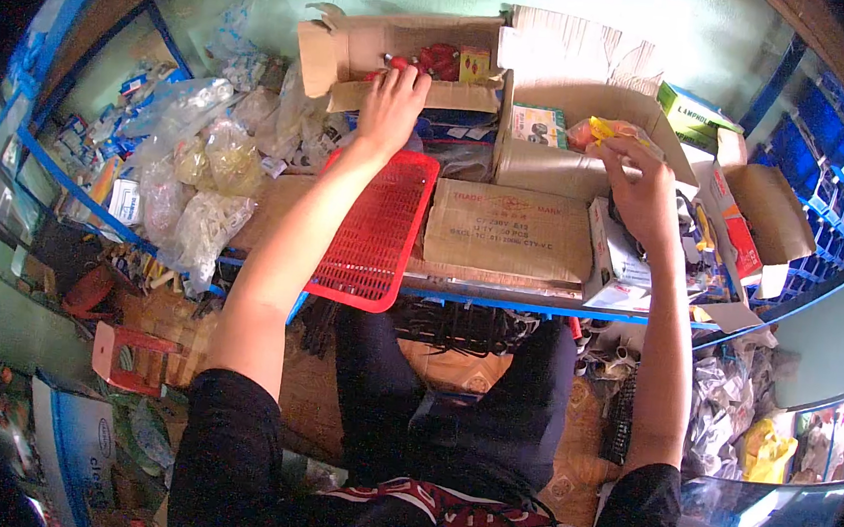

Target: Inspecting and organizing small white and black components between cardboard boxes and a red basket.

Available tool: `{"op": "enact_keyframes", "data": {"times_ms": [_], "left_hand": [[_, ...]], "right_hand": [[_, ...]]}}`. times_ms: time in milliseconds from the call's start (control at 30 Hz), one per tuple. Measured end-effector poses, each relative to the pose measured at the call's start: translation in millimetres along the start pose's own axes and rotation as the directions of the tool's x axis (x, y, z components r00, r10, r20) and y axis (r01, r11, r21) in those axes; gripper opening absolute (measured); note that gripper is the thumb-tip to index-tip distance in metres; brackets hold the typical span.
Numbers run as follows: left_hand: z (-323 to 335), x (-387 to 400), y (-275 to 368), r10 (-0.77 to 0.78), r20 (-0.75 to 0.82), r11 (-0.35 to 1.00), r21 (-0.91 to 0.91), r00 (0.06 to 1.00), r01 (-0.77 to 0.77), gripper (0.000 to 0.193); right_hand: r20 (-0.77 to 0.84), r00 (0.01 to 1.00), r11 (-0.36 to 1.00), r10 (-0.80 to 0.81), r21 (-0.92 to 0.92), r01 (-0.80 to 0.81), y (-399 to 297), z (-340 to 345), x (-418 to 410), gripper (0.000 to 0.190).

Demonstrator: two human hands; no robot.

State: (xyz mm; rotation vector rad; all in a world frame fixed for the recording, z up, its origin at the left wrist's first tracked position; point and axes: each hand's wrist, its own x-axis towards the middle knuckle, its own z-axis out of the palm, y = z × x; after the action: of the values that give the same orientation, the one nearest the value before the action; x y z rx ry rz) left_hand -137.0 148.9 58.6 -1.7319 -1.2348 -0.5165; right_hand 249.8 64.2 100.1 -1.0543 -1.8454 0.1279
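Observation:
My left hand [397, 103] reaches over the front flap of a long open cardboard box [358, 92]. Its fingertips are at a few small red bulbs [396, 60], and whether they grip one is hidden. More red items [438, 60] and a small yellow carton [475, 65] lie in that box. My right hand [639, 188] pinches a small yellow piece [601, 128] above a second open cardboard box [543, 165]. Behind the fingers, a clear plastic bag with orange contents [633, 134] rests inside this box, beside a white-and-green printed carton [538, 125].
A red plastic basket [394, 238] overhangs the blue shelf edge [509, 305]. Right of it lies a closed cardboard box [509, 230] bearing print. Filled plastic bags [212, 162] crowd the left. A white carton [614, 258] and an open box [765, 218] stand right.

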Motion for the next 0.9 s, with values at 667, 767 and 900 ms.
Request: {"op": "enact_keyframes", "data": {"times_ms": [667,767,900], "left_hand": [[-27.5,24.9,-31.7,0.184,0.631,0.831,-0.509,0.753,0.223,0.100],[-18.1,25.7,-38.4,0.180,0.584,0.767,-0.588,0.792,0.259,0.086],[-0.3,19.3,-53.3,0.139,0.500,0.707,-0.655,0.855,0.269,0.056]], "right_hand": [[-0.094,0.964,0.875,0.250,-0.404,-0.267,44.9,-38.7,-63.4,0.050],[-0.079,0.950,0.885,0.303,-0.346,-0.311,30.3,-39.7,-62.5,0.056],[-0.061,0.976,0.837,0.210,-0.504,-0.212,27.6,-35.6,-68.3,0.066]]}}
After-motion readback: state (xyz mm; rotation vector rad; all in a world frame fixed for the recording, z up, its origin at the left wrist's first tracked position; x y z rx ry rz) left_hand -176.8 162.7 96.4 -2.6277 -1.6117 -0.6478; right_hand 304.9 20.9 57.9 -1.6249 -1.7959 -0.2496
